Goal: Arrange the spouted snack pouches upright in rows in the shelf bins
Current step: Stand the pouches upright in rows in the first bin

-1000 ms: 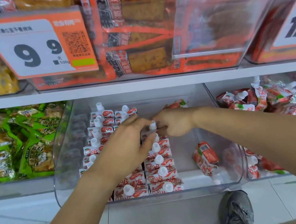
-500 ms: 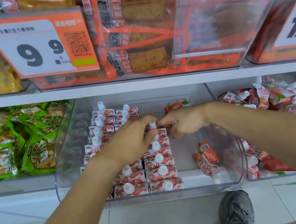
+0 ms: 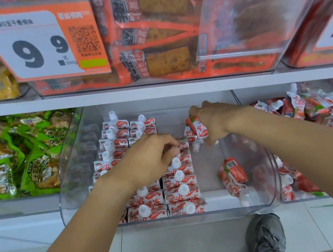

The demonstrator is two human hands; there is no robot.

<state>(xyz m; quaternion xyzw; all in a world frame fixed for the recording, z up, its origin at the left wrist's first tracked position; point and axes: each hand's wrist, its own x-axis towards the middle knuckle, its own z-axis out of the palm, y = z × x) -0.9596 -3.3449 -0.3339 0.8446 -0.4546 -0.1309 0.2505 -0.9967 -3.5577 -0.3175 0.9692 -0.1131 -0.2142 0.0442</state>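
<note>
Inside the clear bin [image 3: 75, 161], three rows of upright pouches [image 3: 181, 186] stand at its left; one loose pouch [image 3: 232, 175] lies at its right front. The left hand [image 3: 149, 160] rests curled on the rows, pinching a pouch top. The right hand [image 3: 214, 122], earlier beside the left, has lifted away, gripping one pouch [image 3: 195, 131] spout-down.

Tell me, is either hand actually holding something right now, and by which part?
The right hand grips a red-and-white spouted pouch around its body, spout pointing down. The left hand rests on the standing rows, fingertips at a pouch top.
</note>
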